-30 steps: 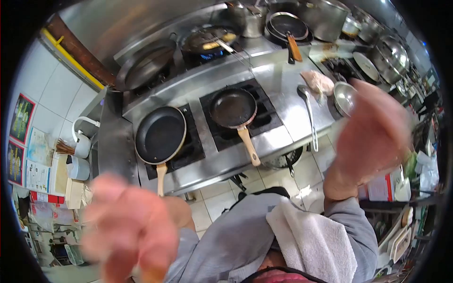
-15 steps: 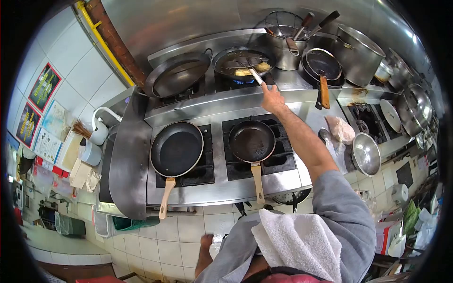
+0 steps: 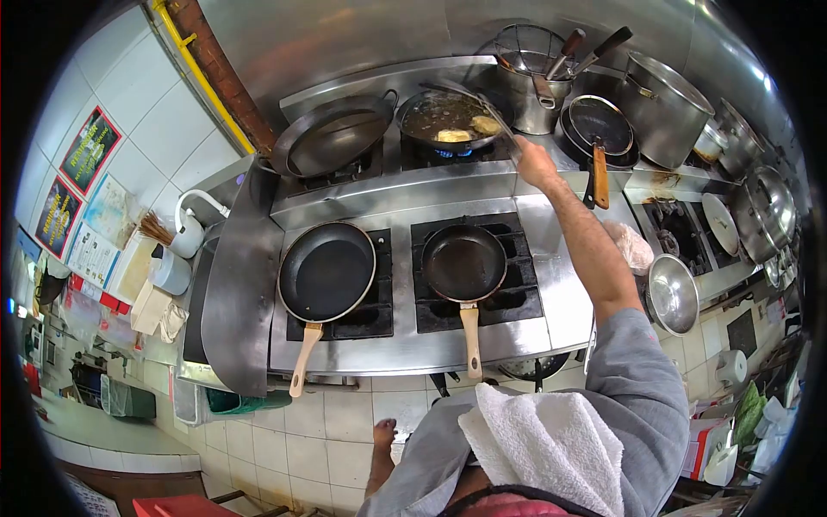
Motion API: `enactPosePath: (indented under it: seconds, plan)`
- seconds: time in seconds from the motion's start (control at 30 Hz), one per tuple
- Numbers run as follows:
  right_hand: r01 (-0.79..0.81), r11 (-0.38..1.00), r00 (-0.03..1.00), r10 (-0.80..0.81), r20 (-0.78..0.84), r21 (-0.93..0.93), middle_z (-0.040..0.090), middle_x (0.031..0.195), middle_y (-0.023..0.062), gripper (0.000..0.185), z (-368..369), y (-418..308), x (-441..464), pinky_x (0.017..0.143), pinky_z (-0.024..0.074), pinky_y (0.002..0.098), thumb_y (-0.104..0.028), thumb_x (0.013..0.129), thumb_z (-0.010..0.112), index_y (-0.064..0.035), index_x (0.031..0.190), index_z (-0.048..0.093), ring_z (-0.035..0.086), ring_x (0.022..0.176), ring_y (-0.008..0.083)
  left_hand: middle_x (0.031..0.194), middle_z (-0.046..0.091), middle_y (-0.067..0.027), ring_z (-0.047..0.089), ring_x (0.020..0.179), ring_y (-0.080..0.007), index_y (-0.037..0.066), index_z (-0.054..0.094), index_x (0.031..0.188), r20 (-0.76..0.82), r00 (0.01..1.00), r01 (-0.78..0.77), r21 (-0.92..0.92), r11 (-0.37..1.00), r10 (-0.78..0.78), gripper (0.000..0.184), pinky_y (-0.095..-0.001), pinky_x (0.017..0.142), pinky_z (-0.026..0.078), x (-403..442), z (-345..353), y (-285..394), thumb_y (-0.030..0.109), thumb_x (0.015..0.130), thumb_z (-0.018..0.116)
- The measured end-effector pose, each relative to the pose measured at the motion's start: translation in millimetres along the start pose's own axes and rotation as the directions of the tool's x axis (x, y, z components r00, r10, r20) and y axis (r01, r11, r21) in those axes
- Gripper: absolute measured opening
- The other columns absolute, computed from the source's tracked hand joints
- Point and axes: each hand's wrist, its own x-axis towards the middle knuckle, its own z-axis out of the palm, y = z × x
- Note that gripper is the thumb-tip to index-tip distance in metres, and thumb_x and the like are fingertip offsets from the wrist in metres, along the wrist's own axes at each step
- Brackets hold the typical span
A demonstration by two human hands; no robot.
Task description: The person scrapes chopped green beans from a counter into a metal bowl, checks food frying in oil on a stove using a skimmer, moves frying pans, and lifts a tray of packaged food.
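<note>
My right hand point(image 3: 536, 164) is closed round the handle of a metal utensil point(image 3: 495, 112), whose far end rests over the back wok. That wok point(image 3: 422, 133) stands on a lit blue flame and holds bubbling oil with yellowish pieces point(image 3: 454, 135) in it. My left hand point(image 3: 384, 432) hangs low beside my body over the floor tiles, small in view, its fingers curled; whether anything is in them is too small to tell. Nearer to me, two frying pans, a larger one point(image 3: 327, 271) and a smaller one point(image 3: 464, 263), sit on the front burners with their wooden handles toward me.
An unlit wok point(image 3: 336, 142) stands at the back left. Right of the hot wok are a pot with strainers point(image 3: 530, 99), stacked pans point(image 3: 600, 129) and a large stockpot point(image 3: 663, 108). A plastic bag point(image 3: 631, 247) and metal bowl point(image 3: 674, 295) lie right of my forearm.
Both hands were raised and blurred near the camera, then my right hand reached the utensil at the hot wok. Since then it has moved right, and the utensil has swung across the wok's right side.
</note>
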Motion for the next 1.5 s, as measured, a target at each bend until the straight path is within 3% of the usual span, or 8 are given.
enactPosePath:
  seconds: [0.2, 0.37, 0.5, 0.83, 0.9, 1.0, 1.1, 1.5]
  plan:
    - [0.217, 0.965, 0.968, -0.192, -0.163, 0.15, 0.062, 0.089, 0.018, 0.047, -25.8, 4.9, -28.7, 0.07, 0.0488, 0.0411, -0.009, 0.079, 0.055, -0.0068, 0.124, 0.044, 0.062, 0.08, 0.032, 0.081, 0.061, -0.0076, 0.058, 0.064, -0.0162, 0.0, 0.059, 0.101, -0.029, 0.992, -0.123, -0.015, 0.992, 0.122, 0.034, -0.0275, 0.06, 0.05, 18.5, 0.2, 29.2, 0.027, 0.08, 0.062]
    - [-0.151, 0.692, 0.972, -0.028, 0.235, 0.706, 0.057, 0.079, 0.01, 0.048, -46.6, -5.6, -55.9, 0.033, 0.0344, 0.023, -0.005, 0.082, 0.052, -0.0046, 0.128, 0.039, 0.046, 0.04, 0.0088, 0.076, 0.063, -0.0087, 0.06, 0.055, -0.0177, 0.001, 0.061, 0.098, 0.007, 0.999, -0.047, 0.125, 0.991, 0.047, 0.035, -0.0273, 0.05, 0.048, 12.1, -13.5, -13.9, 0.03, 0.078, 0.063]
    - [-0.169, 0.698, 0.963, -0.034, 0.267, 0.696, 0.055, 0.078, 0.0083, 0.045, -31.0, 1.0, -51.7, 0.032, 0.0318, 0.0218, -0.005, 0.085, 0.05, -0.0058, 0.129, 0.039, 0.047, 0.041, 0.0089, 0.073, 0.063, -0.0088, 0.06, 0.052, -0.0167, 0.001, 0.063, 0.095, 0.259, 0.908, -0.418, 0.498, 0.76, 0.33, 0.03, -0.03, 0.043, 0.046, 13.4, -28.4, -67.5, 0.026, 0.078, 0.06]
    - [-0.122, 0.811, 0.991, 0.071, 0.111, 0.571, 0.06, 0.075, 0.0102, 0.047, 13.8, -0.5, -13.8, 0.036, 0.0411, 0.0283, -0.004, 0.079, 0.05, -0.0063, 0.125, 0.044, 0.052, 0.043, 0.0139, 0.078, 0.063, -0.0088, 0.06, 0.058, -0.0151, 0.001, 0.061, 0.097, 0.052, 0.998, -0.044, 0.267, 0.963, 0.031, 0.03, -0.0275, 0.044, 0.043, -26.3, -11.8, -28.2, 0.024, 0.078, 0.06]
    - [-0.119, 0.828, 0.992, 0.082, 0.091, 0.548, 0.06, 0.075, 0.0101, 0.046, 14.3, 1.1, -8.3, 0.037, 0.0417, 0.0291, -0.005, 0.079, 0.05, -0.0062, 0.125, 0.045, 0.052, 0.043, 0.0145, 0.081, 0.062, -0.012, 0.06, 0.07, -0.0201, -0.001, 0.06, 0.095, -0.022, 0.999, 0.024, 0.044, 0.999, -0.024, 0.027, -0.0342, 0.065, 0.049, -26.3, -4.4, -20.0, 0.021, 0.08, 0.055]
    - [-0.12, 0.825, 0.992, 0.081, 0.093, 0.552, 0.06, 0.073, 0.0098, 0.046, 12.2, 9.0, -1.4, 0.036, 0.0412, 0.0289, -0.004, 0.079, 0.049, -0.0064, 0.124, 0.045, 0.052, 0.042, 0.0144, 0.087, 0.063, -0.0111, 0.06, 0.072, -0.0202, -0.004, 0.06, 0.098, -0.054, 0.996, 0.069, 0.037, 0.997, -0.067, 0.028, -0.0331, 0.066, 0.05, -27.7, -1.7, -13.2, 0.016, 0.08, 0.056]
    - [-0.164, 0.808, 0.985, 0.102, 0.141, 0.566, 0.059, 0.072, 0.0096, 0.046, 10.2, 15.4, 1.0, 0.035, 0.04, 0.0287, -0.003, 0.078, 0.049, -0.0055, 0.124, 0.045, 0.052, 0.041, 0.0145, 0.073, 0.062, -0.0082, 0.06, 0.057, -0.0144, 0.0, 0.062, 0.096, -0.06, 0.998, 0.034, -0.011, 0.999, -0.034, 0.029, -0.0259, 0.044, 0.042, -28.8, -2.5, -16.0, 0.023, 0.079, 0.06]
    - [-0.297, 0.571, 0.952, 0.111, 0.286, 0.765, 0.055, 0.072, 0.0135, 0.046, 23.8, -0.2, 21.2, 0.031, 0.0362, 0.0267, 0.001, 0.079, 0.046, 0.0059, 0.123, 0.036, 0.051, 0.041, 0.0165, 0.073, 0.062, -0.008, 0.058, 0.054, -0.0146, 0.001, 0.061, 0.096, 0.024, 0.999, -0.043, 0.336, 0.941, 0.037, 0.03, -0.0276, 0.041, 0.042, -39.4, -13.7, -7.2, 0.026, 0.08, 0.062]
